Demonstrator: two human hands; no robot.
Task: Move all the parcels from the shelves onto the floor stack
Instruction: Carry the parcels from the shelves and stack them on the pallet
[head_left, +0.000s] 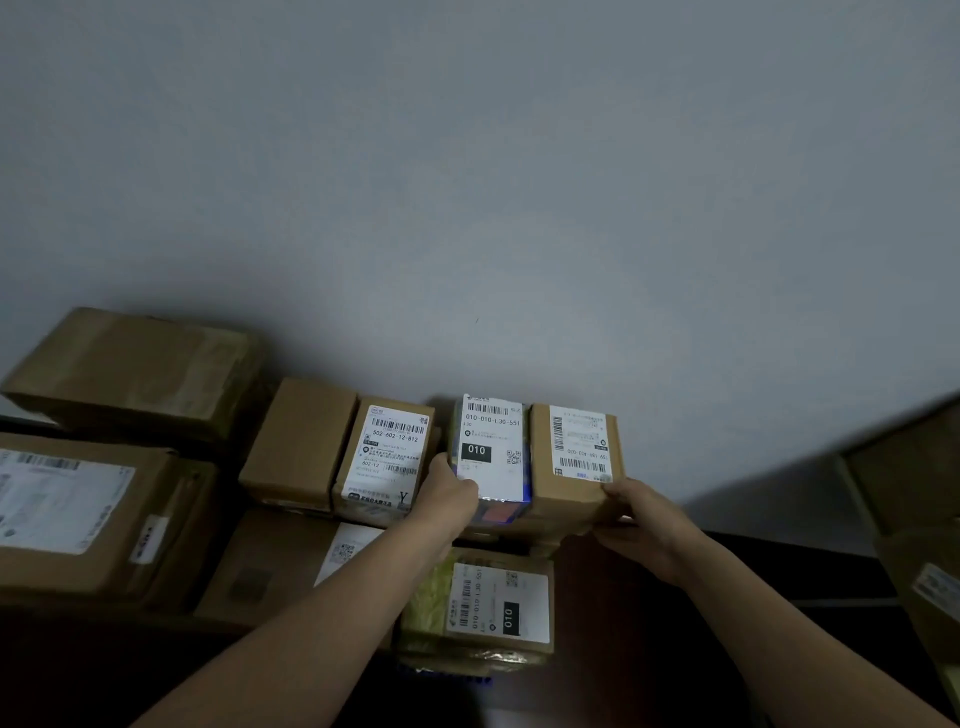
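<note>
Grey wall (467, 182) fills most of our view, with a dark shelf (810, 566) under it. Far left, we count two big cardboard boxes (130, 374), one above the other. Next come four small parcels (298, 441) in a row against the wall. Our left hand (452, 499) curls round the blue parcel (493, 452), and our right hand (639, 519) grips the brown box (571, 493) touching it. Two lower parcels (488, 603) lie beneath.

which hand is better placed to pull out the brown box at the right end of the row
Right: the right hand grips the brown box at its near corner, while the left hand grips the blue parcel beside it.
</note>
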